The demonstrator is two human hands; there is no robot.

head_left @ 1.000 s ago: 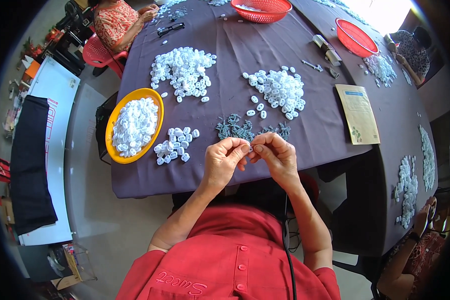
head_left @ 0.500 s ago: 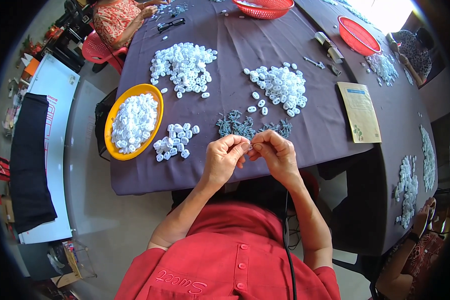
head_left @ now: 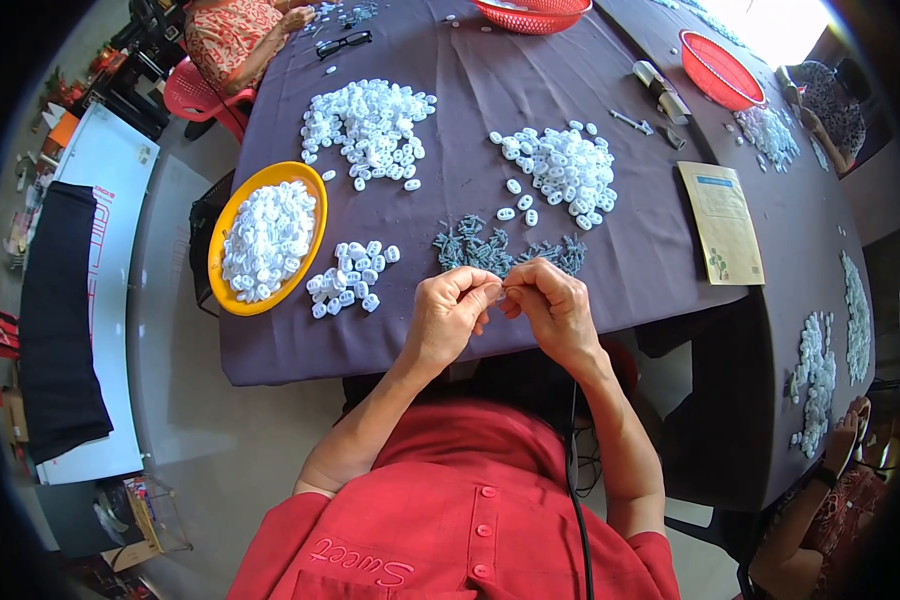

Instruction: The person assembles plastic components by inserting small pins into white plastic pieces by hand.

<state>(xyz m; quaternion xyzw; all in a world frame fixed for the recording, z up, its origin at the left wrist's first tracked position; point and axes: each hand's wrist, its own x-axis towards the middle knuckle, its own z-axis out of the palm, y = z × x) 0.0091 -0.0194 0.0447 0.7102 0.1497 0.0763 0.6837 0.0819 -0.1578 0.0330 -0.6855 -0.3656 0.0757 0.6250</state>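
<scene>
L hand (head_left: pixel 448 317), R hand (head_left: pixel 558 314) pinched, prob. on wht pc (head_left: pixel 502 293), nr table edge (head_left: pixel 300 376); gap L to wht pile (head_left: pixel 353 277).

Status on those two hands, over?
Left hand, right hand: both pinching, close together. Small pale plastic-looking piece between them, mostly hidden. Thin blue-grey pieces heaped just beyond, not blocking.
</scene>
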